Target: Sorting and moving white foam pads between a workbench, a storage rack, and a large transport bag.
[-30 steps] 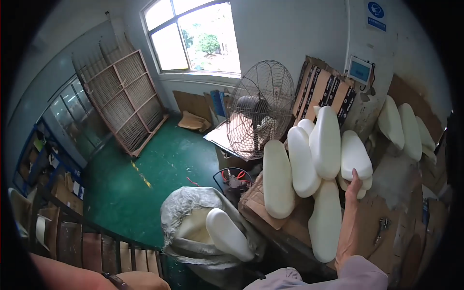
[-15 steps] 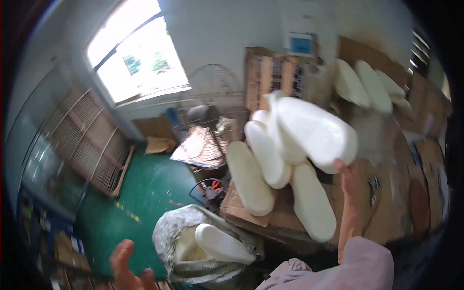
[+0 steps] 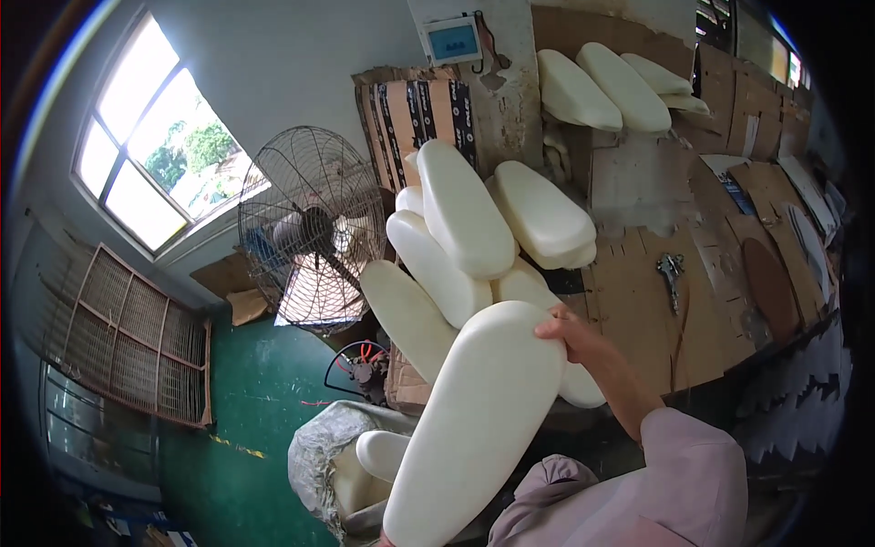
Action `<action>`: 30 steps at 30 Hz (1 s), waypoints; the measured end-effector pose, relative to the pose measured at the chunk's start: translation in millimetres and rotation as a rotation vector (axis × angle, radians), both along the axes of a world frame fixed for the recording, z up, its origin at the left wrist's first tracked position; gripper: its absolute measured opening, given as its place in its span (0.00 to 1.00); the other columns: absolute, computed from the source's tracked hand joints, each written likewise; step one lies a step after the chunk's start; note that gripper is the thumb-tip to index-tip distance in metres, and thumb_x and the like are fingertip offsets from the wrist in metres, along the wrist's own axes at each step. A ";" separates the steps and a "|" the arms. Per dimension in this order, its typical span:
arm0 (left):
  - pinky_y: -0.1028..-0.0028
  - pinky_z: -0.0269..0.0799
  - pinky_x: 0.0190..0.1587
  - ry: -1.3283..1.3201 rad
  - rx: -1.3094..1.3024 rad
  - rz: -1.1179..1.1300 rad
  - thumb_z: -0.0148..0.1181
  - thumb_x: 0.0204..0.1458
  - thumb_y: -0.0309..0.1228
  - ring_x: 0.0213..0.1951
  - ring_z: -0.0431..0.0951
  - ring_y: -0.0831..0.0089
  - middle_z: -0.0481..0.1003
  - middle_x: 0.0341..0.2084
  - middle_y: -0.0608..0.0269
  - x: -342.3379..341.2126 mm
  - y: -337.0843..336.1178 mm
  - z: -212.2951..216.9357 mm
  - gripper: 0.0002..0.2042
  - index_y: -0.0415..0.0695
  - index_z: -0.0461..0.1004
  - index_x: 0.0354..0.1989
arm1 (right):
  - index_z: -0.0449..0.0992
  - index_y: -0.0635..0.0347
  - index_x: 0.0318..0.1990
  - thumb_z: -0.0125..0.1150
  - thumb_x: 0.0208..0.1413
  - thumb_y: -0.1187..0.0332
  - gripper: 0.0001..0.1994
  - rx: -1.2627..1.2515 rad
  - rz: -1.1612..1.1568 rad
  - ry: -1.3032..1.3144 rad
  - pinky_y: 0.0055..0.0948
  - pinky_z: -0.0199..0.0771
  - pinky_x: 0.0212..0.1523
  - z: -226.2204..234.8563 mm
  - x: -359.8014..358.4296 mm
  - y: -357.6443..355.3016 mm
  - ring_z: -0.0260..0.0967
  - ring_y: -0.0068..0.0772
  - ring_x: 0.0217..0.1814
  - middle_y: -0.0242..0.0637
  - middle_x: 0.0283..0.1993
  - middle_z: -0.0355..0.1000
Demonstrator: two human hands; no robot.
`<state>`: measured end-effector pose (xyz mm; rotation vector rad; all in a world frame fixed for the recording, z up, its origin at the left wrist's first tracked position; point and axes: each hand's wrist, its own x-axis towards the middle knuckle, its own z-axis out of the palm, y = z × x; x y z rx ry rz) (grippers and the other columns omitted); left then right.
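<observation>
A long, rounded, cream-white foam pad (image 3: 474, 424) is tilted in front of me, its broad face toward me. My right hand (image 3: 570, 335) grips its upper right edge, thumb on the face. Only a sliver of my left hand (image 3: 385, 541) shows at the pad's lower end, against the bottom of the picture; most of its fingers are hidden. Behind the held pad lies a pile of similar pads, with one long pad (image 3: 465, 210) on top and another pad (image 3: 544, 214) to its right. Below left, a whitish sack (image 3: 328, 456) holds a further pad (image 3: 381, 453), partly covered.
A cardboard-covered table (image 3: 638, 328) carries a metal tool (image 3: 671, 278) and, farther back, several more pads (image 3: 624, 87). A caged fan (image 3: 314, 228) stands beyond the pile at left, by the window. A wire rack (image 3: 137, 333) leans over the green floor (image 3: 251, 392).
My right hand has come down and nearer with a pad, which now hangs over the sack and pile. My left hand has gone from open at lower left to the pad's lower end. The view has shifted.
</observation>
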<state>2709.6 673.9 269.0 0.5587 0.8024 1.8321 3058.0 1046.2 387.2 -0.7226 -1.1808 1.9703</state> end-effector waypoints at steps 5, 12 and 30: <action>0.37 0.57 0.65 -0.351 0.162 -0.221 0.61 0.46 0.66 0.70 0.54 0.42 0.54 0.70 0.42 54.3 -30.4 -12.4 0.52 0.44 0.52 0.73 | 0.82 0.68 0.37 0.67 0.50 0.58 0.18 -0.088 0.068 -0.104 0.28 0.77 0.35 -29.7 -60.5 18.2 0.77 0.28 0.35 0.38 0.35 0.80; 0.35 0.40 0.70 -0.343 -0.073 0.292 0.60 0.43 0.70 0.74 0.42 0.43 0.44 0.75 0.52 42.6 -56.1 -23.6 0.56 0.50 0.45 0.76 | 0.83 0.61 0.29 0.68 0.53 0.57 0.15 -0.101 0.257 -0.053 0.21 0.66 0.23 -81.2 -103.5 24.9 0.70 0.20 0.25 0.31 0.27 0.77; 0.45 0.54 0.68 -0.215 -0.019 0.111 0.51 0.56 0.59 0.70 0.55 0.47 0.57 0.70 0.49 -47.6 -103.4 -103.3 0.43 0.44 0.51 0.73 | 0.79 0.67 0.45 0.62 0.57 0.59 0.18 0.575 -0.444 -0.992 0.39 0.77 0.42 -171.0 -60.6 99.5 0.77 0.46 0.38 0.46 0.38 0.79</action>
